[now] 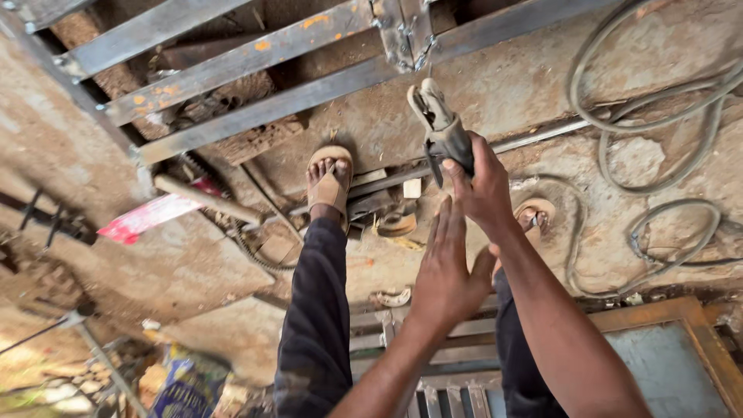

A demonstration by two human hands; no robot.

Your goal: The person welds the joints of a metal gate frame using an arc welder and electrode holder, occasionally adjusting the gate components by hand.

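My right hand is shut on the dark handle of a welding electrode holder, whose metal jaws point up toward a steel bar frame lying on the ground. My left hand is open and flat with the fingers together, just below and left of the right hand, and holds nothing. Both hands hover above my legs in dark trousers. My sandalled feet stand on the concrete floor.
Grey cables loop over the floor at the right. A rust-coloured framed metal panel lies at the bottom right, with flat steel strips beside it. A red paper packet, a long handle and small scraps lie near my feet.
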